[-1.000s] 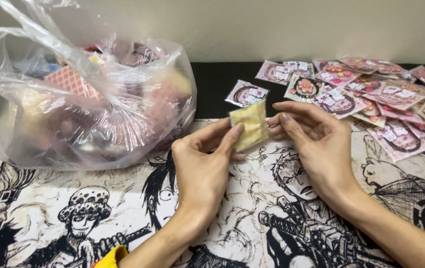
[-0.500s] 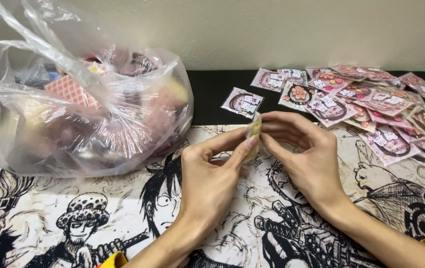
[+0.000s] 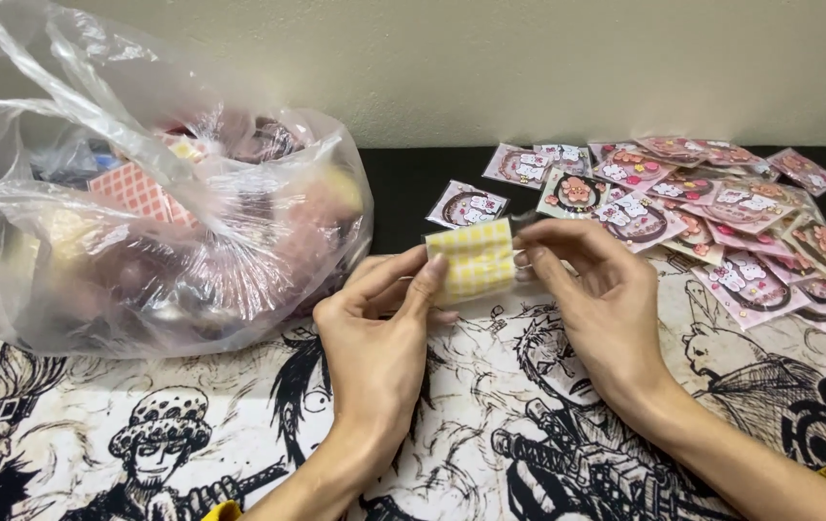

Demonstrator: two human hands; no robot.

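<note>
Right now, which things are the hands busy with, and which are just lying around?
Busy with:
- yellow checked packet, held up between both hands
- left hand, fingers on its left edge
- right hand, pinching its right edge

Lying around:
- clear plastic bag, stuffed with items
- pink sticker packets, spread out on the right
- cartoon-print mat

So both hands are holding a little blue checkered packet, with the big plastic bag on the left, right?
Not quite: the small checkered packet is yellow and white, not blue, as the head view shows. The rest is right: the left hand and right hand hold it between them above the printed mat, and the big clear plastic bag sits on the left.
</note>
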